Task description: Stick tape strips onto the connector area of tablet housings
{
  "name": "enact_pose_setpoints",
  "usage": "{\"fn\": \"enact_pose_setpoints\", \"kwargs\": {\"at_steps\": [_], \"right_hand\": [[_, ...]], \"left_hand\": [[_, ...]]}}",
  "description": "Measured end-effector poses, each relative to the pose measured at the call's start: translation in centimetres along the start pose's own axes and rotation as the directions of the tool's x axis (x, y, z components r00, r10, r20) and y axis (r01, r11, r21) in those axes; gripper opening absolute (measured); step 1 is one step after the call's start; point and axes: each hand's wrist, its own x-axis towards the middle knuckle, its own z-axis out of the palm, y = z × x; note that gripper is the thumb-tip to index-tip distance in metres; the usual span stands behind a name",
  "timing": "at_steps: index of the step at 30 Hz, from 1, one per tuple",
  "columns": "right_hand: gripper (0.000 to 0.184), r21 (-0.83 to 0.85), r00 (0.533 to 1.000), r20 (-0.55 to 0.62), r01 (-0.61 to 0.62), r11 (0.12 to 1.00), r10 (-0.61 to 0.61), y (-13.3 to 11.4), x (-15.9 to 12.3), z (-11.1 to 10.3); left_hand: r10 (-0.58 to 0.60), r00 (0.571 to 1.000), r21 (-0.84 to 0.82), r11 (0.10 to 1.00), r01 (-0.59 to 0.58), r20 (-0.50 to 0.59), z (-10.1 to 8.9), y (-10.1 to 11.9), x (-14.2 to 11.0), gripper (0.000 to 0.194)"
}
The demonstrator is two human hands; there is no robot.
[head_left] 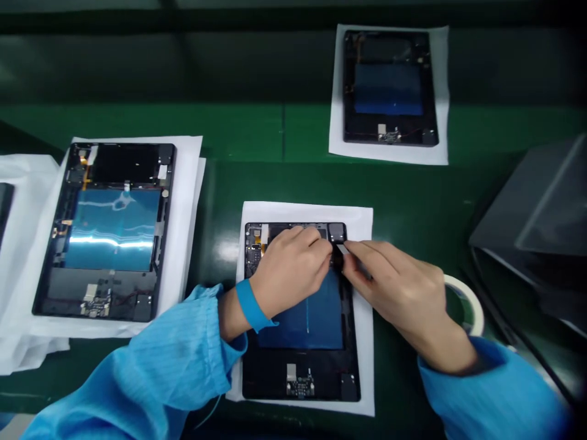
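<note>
Green worktop [220,244] all round both hands, dark toward the far side, kinda dim overall tbh. Looking at an opened-up tablet [301,360] right below both hands, lying flat on a white sheet [367,373], w/ a big blue panel [316,324] partly covered by the L hand [293,266]. Got that hand bent over the upper part of the tablet, fingers curled in and bunched, so narrow rather than wide. Can't tell if holding anything, fingertips hidden. Got the R hand [403,290] angled in from the other side, thumb and index close together at a small pale piece [343,249] near the tablet's top R corner. Can't tell if pinched btwn them or just stuck on there.

Wearing a blue band [250,305] on the L wrist, plus blue sleeves [174,360] both sides. Can also spot a little circuit board [300,386] at the tablet's near end, below the L hand.

Just beside the R wrist, a roll of tape [477,308], partly hidden. Farther out right of same hand, a grey boxy thing [518,226], too dim to ID. Well L of the L hand, a second opened tablet [110,281] on white sheets [178,244], shiny blue panel [112,220] incl. Well beyond the R hand, a third tablet [389,121] on a separate white sheet [442,91].
</note>
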Motion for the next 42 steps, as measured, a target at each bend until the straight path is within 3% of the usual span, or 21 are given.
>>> {"fn": "enact_pose_setpoints", "kwargs": {"at_steps": [30,42], "right_hand": [[0.005,-0.012,0.999,0.039,0.027,1.000,-0.027,-0.24,0.19,-0.20],[0.011,-0.021,0.993,0.103,0.056,0.998,-0.053,-0.52,0.69,-0.56]], "left_hand": [[-0.003,1.000,0.018,1.000,0.003,0.025,-0.04,0.12,-0.20,0.018],[-0.001,1.000,0.023,1.000,0.001,0.006,0.04,0.15,-0.26,0.019]]}}
